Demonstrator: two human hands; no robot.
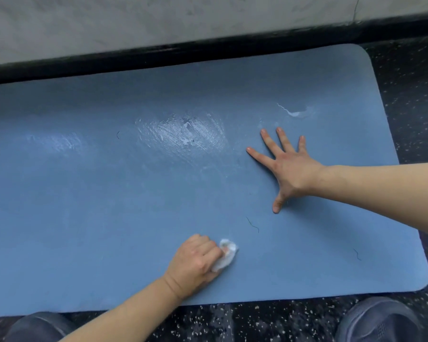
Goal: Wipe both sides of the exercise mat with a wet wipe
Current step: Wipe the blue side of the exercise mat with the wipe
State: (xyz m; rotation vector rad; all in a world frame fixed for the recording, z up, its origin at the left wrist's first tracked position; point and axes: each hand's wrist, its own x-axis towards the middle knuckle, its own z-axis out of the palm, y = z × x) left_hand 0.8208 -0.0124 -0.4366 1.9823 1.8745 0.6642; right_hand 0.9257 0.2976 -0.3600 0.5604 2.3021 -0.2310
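A blue exercise mat (109, 206) lies flat on the floor and fills most of the view; its right end with rounded corners shows, its left end runs out of frame. My left hand (195, 262) grips a crumpled white wet wipe (226, 255) and presses it on the mat near the front edge. My right hand (287, 166) lies flat on the mat with fingers spread, farther back and to the right. Wet shiny streaks (183, 132) mark the middle of the mat. A small white smear (294, 113) sits near the far right.
Dark speckled floor (257, 319) surrounds the mat. A grey wall with a black skirting strip (158, 50) runs along the mat's far edge. My two shoes (381, 322) stand at the front edge. A few dark hairs (252, 223) lie on the mat.
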